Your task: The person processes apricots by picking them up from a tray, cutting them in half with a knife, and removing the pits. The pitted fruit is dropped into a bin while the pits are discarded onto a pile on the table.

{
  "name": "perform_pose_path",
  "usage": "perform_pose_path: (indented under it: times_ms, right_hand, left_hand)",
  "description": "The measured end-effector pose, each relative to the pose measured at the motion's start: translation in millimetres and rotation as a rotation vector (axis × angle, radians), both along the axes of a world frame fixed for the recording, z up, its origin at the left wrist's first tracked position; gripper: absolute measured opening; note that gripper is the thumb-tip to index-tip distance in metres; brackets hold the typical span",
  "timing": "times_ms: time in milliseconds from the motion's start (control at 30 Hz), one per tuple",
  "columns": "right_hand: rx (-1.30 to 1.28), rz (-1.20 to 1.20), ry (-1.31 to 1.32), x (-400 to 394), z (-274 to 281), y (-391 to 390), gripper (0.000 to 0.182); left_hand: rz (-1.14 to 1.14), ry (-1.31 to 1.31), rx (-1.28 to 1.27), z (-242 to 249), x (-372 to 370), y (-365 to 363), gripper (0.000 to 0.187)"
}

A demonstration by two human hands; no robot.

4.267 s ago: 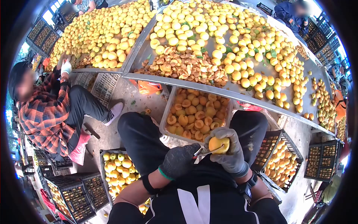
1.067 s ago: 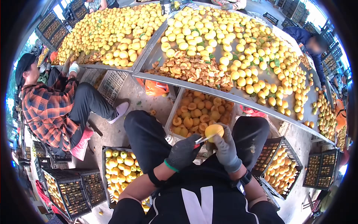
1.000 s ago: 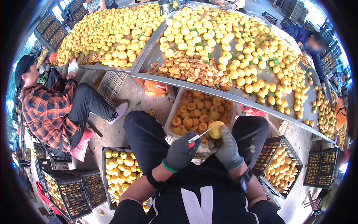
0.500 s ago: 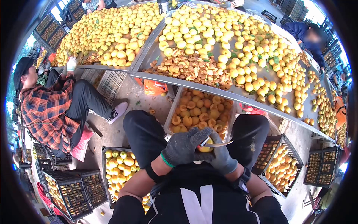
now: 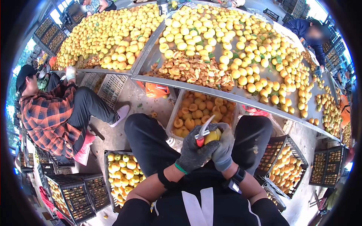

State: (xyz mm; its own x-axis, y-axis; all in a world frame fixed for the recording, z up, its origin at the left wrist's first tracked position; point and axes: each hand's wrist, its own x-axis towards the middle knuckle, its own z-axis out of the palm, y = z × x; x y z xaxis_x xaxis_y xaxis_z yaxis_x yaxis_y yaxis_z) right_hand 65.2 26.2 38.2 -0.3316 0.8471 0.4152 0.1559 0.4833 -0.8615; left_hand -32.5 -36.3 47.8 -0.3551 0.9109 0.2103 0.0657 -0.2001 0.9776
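Note:
My left hand (image 5: 194, 152), in a dark grey glove with a green cuff, is closed on a small knife with a red handle (image 5: 200, 141). The knife's curved blade (image 5: 207, 123) points up and away from me. Between both hands is a yellow fruit (image 5: 212, 136), and my right hand (image 5: 224, 148), in a lighter grey glove, is wrapped round its right side. Just beyond my hands, a light crate (image 5: 172, 121) of orange fruit, some of it halved, stands between my knees under the table edge.
A metal table (image 5: 233, 96) across the front bears many yellow fruits and a pile of cut pieces (image 5: 196, 71). Fruit crates (image 5: 109, 180) (image 5: 292, 192) stand at both sides. A person in a plaid shirt (image 5: 49, 116) sits at left; another person (image 5: 301, 30) leans in at back right.
My hands have shifted a little forward and turned. The blade, which lay sideways to the right over the fruit, now points upward, and more of the red handle shows.

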Motion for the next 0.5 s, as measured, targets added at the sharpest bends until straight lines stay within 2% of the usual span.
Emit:
perform_pose_path:
  times_ms: [33, 100, 167, 233, 267, 300, 333, 367, 400, 433, 467, 500]
  right_hand:
    - [0.0, -0.001, 0.002, -2, -2, 1, 0.031]
    - [-0.099, -0.034, 0.148, -5, -9, 4, 0.032]
    - [-0.078, -0.015, 0.204, -6, -10, 11, 0.032]
    - [0.169, -0.055, -0.111, -4, -7, 22, 0.041]
    - [-0.174, 0.061, 0.096, -6, -8, 23, 0.042]
    - [-0.177, 0.056, 0.095, -1, -7, 22, 0.042]
    - [-0.605, 0.141, 0.184, 5, -3, 22, 0.043]
    - [-1.034, 0.226, 0.274, 11, 2, 20, 0.044]
    - [-0.682, 0.197, 0.143, 11, 15, 11, 0.044]
    - [-0.684, 0.19, 0.145, 10, 12, 11, 0.044]
    - [-1.029, 0.173, 0.401, 9, 9, 12, 0.042]
    - [-1.367, 0.151, 0.666, 9, 7, 13, 0.042]
  left_hand:
    - [-0.001, 0.002, 0.0, 4, 2, 1, 0.045]
    - [0.019, -0.185, -0.068, 15, 4, 3, 0.043]
    - [-0.012, -0.226, -0.076, 15, 1, 7, 0.041]
    - [-0.04, -0.26, -0.083, 12, -8, 12, 0.04]
    - [-0.095, -0.411, -0.247, 9, -16, 11, 0.039]
    - [-0.155, -0.563, -0.413, 5, -22, 9, 0.038]
    - [-0.145, -0.356, -0.456, -2, -29, 6, 0.037]
    - [-0.155, -0.355, -0.459, -5, -34, 1, 0.037]
    - [-0.166, -0.172, -0.412, -4, -37, -3, 0.039]
    - [-0.174, 0.011, -0.361, -1, -40, -7, 0.041]
    - [-0.148, 0.243, -0.253, 4, -41, -11, 0.047]
    - [-0.153, 0.243, -0.254, 7, -39, -15, 0.047]
